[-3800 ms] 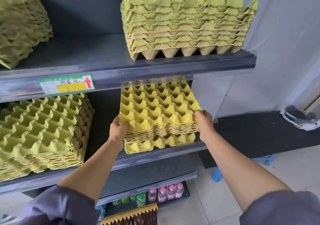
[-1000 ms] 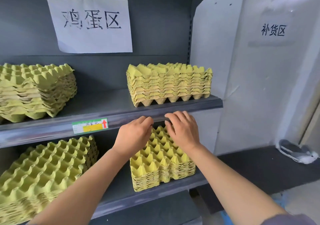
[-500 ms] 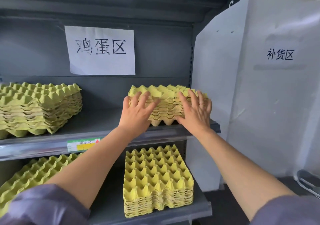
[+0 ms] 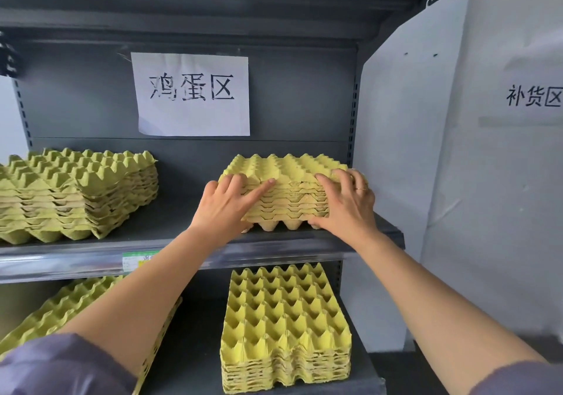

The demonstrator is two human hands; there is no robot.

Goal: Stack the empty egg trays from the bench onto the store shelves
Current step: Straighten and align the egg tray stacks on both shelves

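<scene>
Two grey sleeves sit at the bottom corners, left sleeve (image 4: 61, 364) and right sleeve (image 4: 518, 379), and both bare forearms reach up and away toward the dark shelving. Down on the lower shelf (image 4: 189, 349) a neat lower right stack (image 4: 286, 318) of yellow egg trays lies cups-up between the arms, and a lower left stack (image 4: 54, 315) runs out of view behind the left forearm. Up we go to the upper shelf (image 4: 170, 230), a green price tag (image 4: 137, 259) on its front rail, and here is the action: the upper right stack (image 4: 289, 187) stands near the shelf's right end with both hands on it. The left hand (image 4: 222, 208) wraps the front left corner, fingers bent over the top edge, index finger laid straight along the front, thumb down at the base. The right hand (image 4: 347, 208), a ring (image 4: 361, 189) on one finger, clamps the front right corner, fingers curled over the top, thumb low against the bottom tray. Further left, well apart, an upper left stack (image 4: 76, 193) sits slightly askew. Behind it all, a white paper sign (image 4: 192, 94) with handwritten characters is stuck to the back panel, and more characters (image 4: 533, 96) mark the white wall at right.
</scene>
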